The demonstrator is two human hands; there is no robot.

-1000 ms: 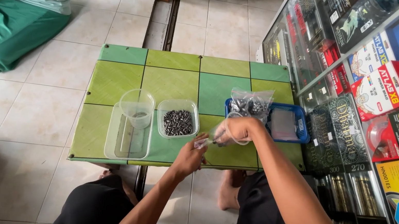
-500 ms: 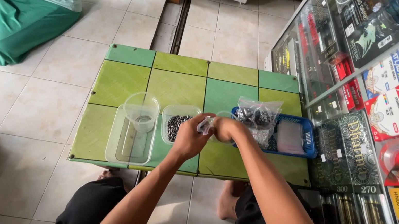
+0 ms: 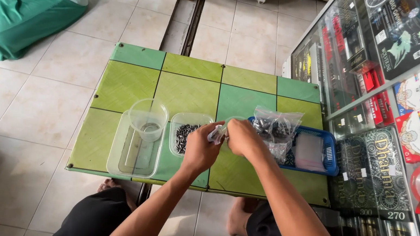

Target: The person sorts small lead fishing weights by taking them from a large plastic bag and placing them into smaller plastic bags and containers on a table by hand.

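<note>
Both forearms bare, extended forward from lower edge of view, converging toward centre. Left hand sat slightly lower and nearer body, back of hand up, fingers curled, fingertips pinched together toward right. Right hand sat just ahead and to right, knuckles up, fingers bent inward in closed pinch. Fingertips of two hands met, touching or nearly so. Right forearm ran diagonally from lower right; left forearm rose more steeply from bottom centre. Wrists roughly straight. Knees in dark shorts below.
</note>
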